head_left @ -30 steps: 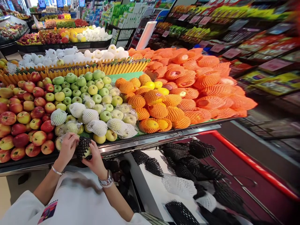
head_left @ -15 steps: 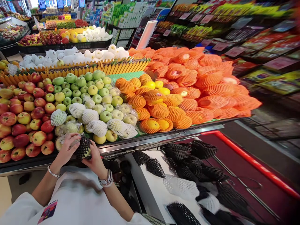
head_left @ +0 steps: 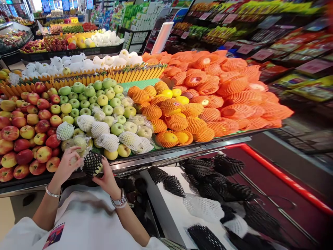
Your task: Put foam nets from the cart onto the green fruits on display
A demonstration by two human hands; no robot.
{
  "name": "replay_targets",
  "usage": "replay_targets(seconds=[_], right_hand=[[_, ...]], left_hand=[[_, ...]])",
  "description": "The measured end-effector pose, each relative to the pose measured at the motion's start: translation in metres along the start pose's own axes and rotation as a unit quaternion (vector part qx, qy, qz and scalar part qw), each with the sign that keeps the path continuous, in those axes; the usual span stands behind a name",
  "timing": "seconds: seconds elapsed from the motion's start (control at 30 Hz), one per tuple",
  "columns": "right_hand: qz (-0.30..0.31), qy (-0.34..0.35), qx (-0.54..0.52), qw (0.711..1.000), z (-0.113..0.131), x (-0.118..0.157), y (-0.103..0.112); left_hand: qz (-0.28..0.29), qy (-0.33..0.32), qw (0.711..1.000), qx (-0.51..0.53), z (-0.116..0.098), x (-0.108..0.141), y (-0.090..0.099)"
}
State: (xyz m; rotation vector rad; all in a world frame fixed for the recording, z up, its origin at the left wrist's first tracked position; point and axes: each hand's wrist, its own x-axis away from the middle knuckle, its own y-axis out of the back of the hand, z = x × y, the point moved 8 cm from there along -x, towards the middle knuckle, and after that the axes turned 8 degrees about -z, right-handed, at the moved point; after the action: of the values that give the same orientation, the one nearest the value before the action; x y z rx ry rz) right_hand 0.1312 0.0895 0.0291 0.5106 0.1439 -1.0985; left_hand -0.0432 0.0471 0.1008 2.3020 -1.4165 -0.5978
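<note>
A green fruit in a black foam net [head_left: 92, 164] is held by my right hand [head_left: 107, 177], its fingers and thumb curved around the fruit's right side. My left hand [head_left: 67, 164] is just left of the net, thumb and fingers curled near a bagged apple; whether it grips any wrap is too small to tell. Green apples [head_left: 90, 91] and several apples in white foam nets [head_left: 108, 142] lie on the display beyond my hands. Red apples [head_left: 43, 154] are piled at the left.
Orange-netted fruit [head_left: 234, 111] fills the display's right part, and its metal edge [head_left: 156, 158] runs before me. Below right, a white surface [head_left: 166, 208] and dark red area bear black nets [head_left: 229, 165] and white nets [head_left: 203, 207]. A plastic roll [head_left: 162, 37] stands behind.
My left hand has moved left, away from the black-netted fruit, and its fingers have curled. My right hand still holds the fruit, which now shows more fully.
</note>
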Motion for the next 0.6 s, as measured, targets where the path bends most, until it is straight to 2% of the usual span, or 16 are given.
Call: replay_targets(seconds=[0.07,0.13,0.23,0.33,0.43,0.6], right_hand=[[-0.010,-0.007,0.002,1.000,-0.006,0.002,0.002],[-0.015,-0.009,0.001,1.000,-0.009,0.004,0.002],[-0.022,-0.011,-0.007,1.000,-0.011,0.006,0.001],[-0.035,-0.012,-0.016,0.999,-0.013,0.008,0.002],[-0.039,-0.009,-0.013,0.999,-0.015,0.010,0.003],[-0.030,-0.015,-0.007,0.999,-0.018,0.012,0.001]], left_hand=[[-0.068,-0.012,0.997,-0.022,-0.001,0.001,0.013],[-0.090,-0.008,0.996,0.016,0.000,0.004,0.013],[-0.027,0.017,0.994,0.103,0.005,0.013,-0.011],[0.012,-0.007,0.994,0.110,0.000,0.022,-0.028],[0.002,-0.045,0.997,0.067,-0.007,0.024,-0.027],[0.039,-0.053,0.998,0.020,-0.012,0.019,-0.023]])
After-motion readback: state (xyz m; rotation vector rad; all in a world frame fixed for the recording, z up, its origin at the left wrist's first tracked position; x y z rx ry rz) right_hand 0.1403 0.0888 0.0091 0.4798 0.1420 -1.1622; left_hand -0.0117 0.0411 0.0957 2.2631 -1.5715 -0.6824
